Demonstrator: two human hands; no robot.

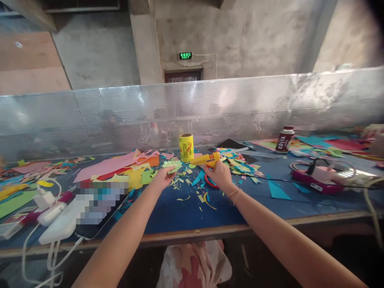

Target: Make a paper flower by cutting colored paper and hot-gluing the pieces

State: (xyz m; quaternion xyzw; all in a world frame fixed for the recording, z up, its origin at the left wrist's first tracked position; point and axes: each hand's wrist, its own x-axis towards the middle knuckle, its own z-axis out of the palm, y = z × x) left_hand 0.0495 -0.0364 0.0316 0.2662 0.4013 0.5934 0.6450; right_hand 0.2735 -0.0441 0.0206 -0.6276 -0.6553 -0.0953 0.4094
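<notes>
In the middle of the table, my left hand (165, 177) is closed on a light green paper piece (172, 165). Wrapped round the handle of a yellow glue gun (207, 160) is my right hand (221, 176). The glue gun's nozzle points left, toward the green paper. Just behind the two hands stands a yellow cardboard tube (186, 148), upright, with printing on its side. Red scissor handles (211, 182) lie partly hidden under my right hand. Small paper scraps (201, 198) are scattered below and between the hands.
Coloured paper sheets (105, 166) spread over the left. A phone (103, 208) and a white power bank (64, 220) with cables lie front left. At right are a dark red bottle (285, 140) and a purple power strip (318, 180). A perforated metal screen (126, 116) borders the back.
</notes>
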